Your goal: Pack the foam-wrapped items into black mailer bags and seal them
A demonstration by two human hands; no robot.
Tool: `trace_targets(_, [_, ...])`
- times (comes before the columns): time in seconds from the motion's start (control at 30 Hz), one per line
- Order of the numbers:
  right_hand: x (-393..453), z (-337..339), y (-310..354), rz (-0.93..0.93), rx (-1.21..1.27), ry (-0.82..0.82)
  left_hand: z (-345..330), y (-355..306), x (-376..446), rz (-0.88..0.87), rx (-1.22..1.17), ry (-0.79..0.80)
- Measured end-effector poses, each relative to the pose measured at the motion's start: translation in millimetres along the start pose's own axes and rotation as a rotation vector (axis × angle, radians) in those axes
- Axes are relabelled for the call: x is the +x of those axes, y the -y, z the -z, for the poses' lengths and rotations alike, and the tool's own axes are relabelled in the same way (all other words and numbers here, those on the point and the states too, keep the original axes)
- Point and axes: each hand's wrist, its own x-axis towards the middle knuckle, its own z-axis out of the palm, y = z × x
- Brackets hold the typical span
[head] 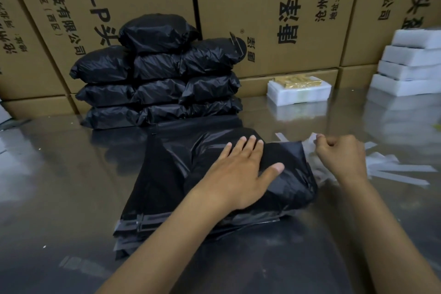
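A filled black mailer bag [286, 188] lies in front of me on top of a stack of flat empty black mailers [148, 210]. My left hand [241, 174] presses flat on the filled bag, fingers straight. My right hand [338, 157] is at the bag's right end and pinches a white peel-off strip [312, 141] at the bag's mouth. Several sealed black bags [160, 74] are piled at the back. A stack of white foam-wrapped items [410, 67] stands at the far right, and one foam-wrapped item [298, 90] lies alone near the boxes.
Brown cardboard boxes [262, 7] form a wall along the back of the shiny metal table [59, 174]. Several discarded white strips [401, 172] lie on the table right of my right hand.
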Motion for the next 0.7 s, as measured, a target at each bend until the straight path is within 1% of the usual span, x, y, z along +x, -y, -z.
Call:
trace_targets(0.13, [7.8, 3.5, -19.1, -0.045, 0.090, -0.035, 3.6, -20.4, 39.4, 0.010, 0.032, 0.099])
trace_targets(0.2, [8.3, 2.7, -15.3, -0.012, 0.217, 0.015, 3.0, -26.0, 53.5, 0.001, 0.039, 0.119])
trace_targets(0.23, [6.8, 1.8, -8.6, -0.007, 0.321, 0.088, 1.6, -27.1, 57.9, -0.005, 0.034, 0.113])
trace_targets(0.3, [3.1, -1.6, 5.6, -0.003, 0.495, 0.293, -3.4, -27.0, 61.7, -0.020, 0.020, 0.075])
trace_targets(0.33, [1.2, -3.9, 11.2, -0.017, 0.525, 0.422, -6.3, -26.7, 61.5, -0.030, 0.014, 0.040])
trace_targets(0.4, [-3.8, -6.4, 21.4, -0.107, 0.569, 0.671, -11.3, -26.2, 59.2, -0.055, 0.000, -0.061])
trace_targets(0.43, [-5.7, -6.4, 24.5, -0.164, 0.604, 0.751, -12.8, -26.1, 58.0, -0.062, -0.010, -0.108])
trace_targets(0.5, [-5.9, -6.7, 26.9, -0.233, 0.654, 0.791, -13.8, -26.3, 56.7, -0.063, -0.028, -0.159])
trace_targets(0.57, [-6.6, -8.0, 27.2, -0.282, 0.733, 0.807, -14.3, -26.4, 56.7, -0.066, -0.058, -0.174])
trace_targets(0.63, [-10.7, -10.7, 28.1, -0.336, 0.856, 0.872, -14.9, -25.8, 56.7, -0.075, -0.102, -0.188])
trace_targets(0.7, [-14.5, -13.6, 28.6, -0.354, 0.911, 0.920, -15.5, -24.7, 56.0, -0.077, -0.163, -0.201])
